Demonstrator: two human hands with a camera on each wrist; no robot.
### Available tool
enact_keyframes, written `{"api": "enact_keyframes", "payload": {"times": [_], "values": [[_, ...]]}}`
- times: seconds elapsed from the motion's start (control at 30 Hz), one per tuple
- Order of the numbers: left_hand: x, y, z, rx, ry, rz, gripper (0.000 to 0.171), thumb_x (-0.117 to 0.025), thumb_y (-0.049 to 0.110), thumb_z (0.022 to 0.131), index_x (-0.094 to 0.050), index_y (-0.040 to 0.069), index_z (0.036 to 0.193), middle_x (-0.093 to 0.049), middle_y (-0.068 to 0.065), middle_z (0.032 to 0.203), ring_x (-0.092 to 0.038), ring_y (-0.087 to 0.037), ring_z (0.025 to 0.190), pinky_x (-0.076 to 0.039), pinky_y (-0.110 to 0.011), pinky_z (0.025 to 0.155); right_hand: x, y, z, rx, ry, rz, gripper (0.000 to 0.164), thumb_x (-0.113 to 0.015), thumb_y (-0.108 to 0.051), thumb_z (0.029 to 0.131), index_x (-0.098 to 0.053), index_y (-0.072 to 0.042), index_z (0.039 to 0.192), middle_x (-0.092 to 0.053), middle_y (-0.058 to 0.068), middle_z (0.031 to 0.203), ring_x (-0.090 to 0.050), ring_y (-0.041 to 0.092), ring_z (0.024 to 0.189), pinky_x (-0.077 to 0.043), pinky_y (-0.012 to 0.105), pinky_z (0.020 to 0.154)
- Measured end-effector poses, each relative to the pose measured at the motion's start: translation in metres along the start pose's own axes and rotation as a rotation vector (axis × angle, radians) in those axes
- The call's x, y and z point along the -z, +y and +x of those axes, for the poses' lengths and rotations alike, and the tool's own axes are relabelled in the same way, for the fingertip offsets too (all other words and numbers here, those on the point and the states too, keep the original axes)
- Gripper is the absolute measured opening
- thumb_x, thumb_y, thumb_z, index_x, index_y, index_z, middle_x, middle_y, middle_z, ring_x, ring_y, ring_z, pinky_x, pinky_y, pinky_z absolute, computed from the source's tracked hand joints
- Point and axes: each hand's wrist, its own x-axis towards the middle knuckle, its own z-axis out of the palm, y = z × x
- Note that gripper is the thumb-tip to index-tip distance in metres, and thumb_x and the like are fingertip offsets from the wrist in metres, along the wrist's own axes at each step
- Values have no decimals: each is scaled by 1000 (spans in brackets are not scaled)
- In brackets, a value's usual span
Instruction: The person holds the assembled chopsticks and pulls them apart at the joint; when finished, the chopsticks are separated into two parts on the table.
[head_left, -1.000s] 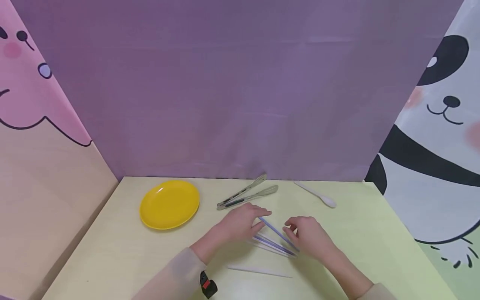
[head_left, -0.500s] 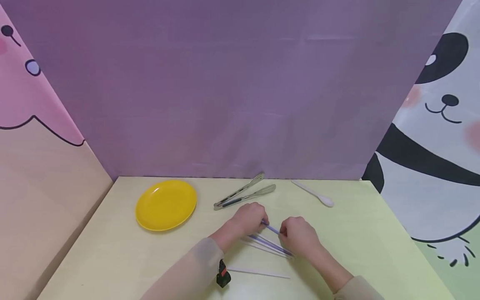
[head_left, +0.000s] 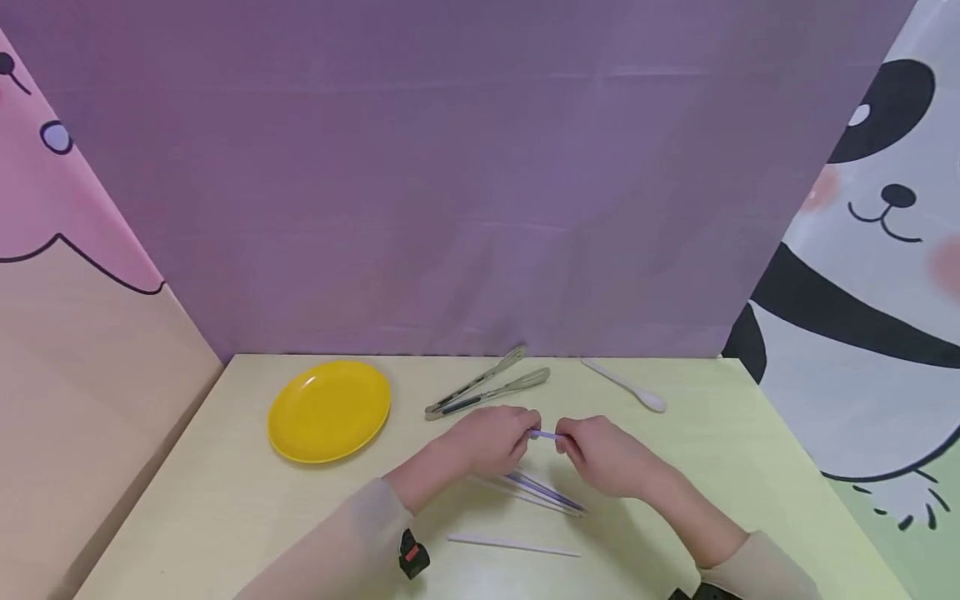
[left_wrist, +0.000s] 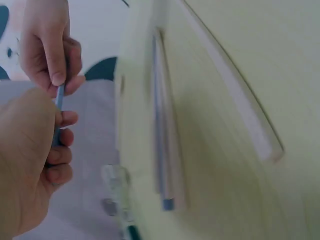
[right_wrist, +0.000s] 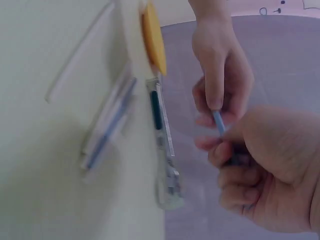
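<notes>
Both hands are raised over the middle of the table, gripping one blue chopstick (head_left: 545,434) between them. My left hand (head_left: 491,440) curls round one end and my right hand (head_left: 609,457) round the other, so only a short length shows in the gap. In the left wrist view, the left hand's fingers (left_wrist: 62,156) wrap the stick. The right wrist view has the right hand (right_wrist: 280,170) with its fingers curled on it too. Below lies a small bunch of blue and white chopsticks (head_left: 546,493). Nearer the front, a single white chopstick (head_left: 513,546) lies apart.
A yellow plate (head_left: 330,412) stands at the back left of the table (head_left: 225,500). Metal tongs (head_left: 483,392) with dark grips lie behind my left hand, and a pale spoon (head_left: 626,386) lies at the back right. A purple backdrop (head_left: 480,183) rises behind.
The left hand's fingers have closed from spread to gripping the blue chopstick, and the right hand has taken hold too. Both hands have lifted it away from the bunch, and it now lies nearly level.
</notes>
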Motion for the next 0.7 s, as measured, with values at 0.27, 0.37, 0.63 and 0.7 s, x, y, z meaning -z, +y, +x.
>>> {"api": "enact_keyframes", "payload": {"times": [0.27,0.37,0.63,0.7], "values": [[43,20,-51,-139,235,252,17,-62,28,108,-69,19,97,-58,10,74,-42,-2,57,-25,-15,50,24,-38,0,170,-22,-91,25,-59,-13,107,-56,-20,83,-33,-17,62,-28,-5,56,-31,16,56],[52,25,-65,-142,310,315,21,-66,30,106,-65,20,88,-50,10,65,-35,-2,50,-15,-16,47,23,-48,3,224,19,-90,32,-60,-13,107,-49,-20,78,-25,-17,62,-21,-6,55,-22,15,55],[53,35,-86,-5,218,272,37,-60,35,109,-49,18,78,-23,12,58,-18,-5,47,-8,-20,48,15,-56,6,296,3,-12,35,-62,-14,107,-49,-19,75,-24,-18,63,-18,-10,57,-20,11,55],[52,38,-90,-2,217,312,37,-60,37,109,-48,19,78,-21,12,58,-16,-6,47,-7,-20,48,14,-57,5,314,-9,3,34,-62,-14,107,-49,-19,76,-24,-18,63,-18,-10,58,-19,10,55]]}}
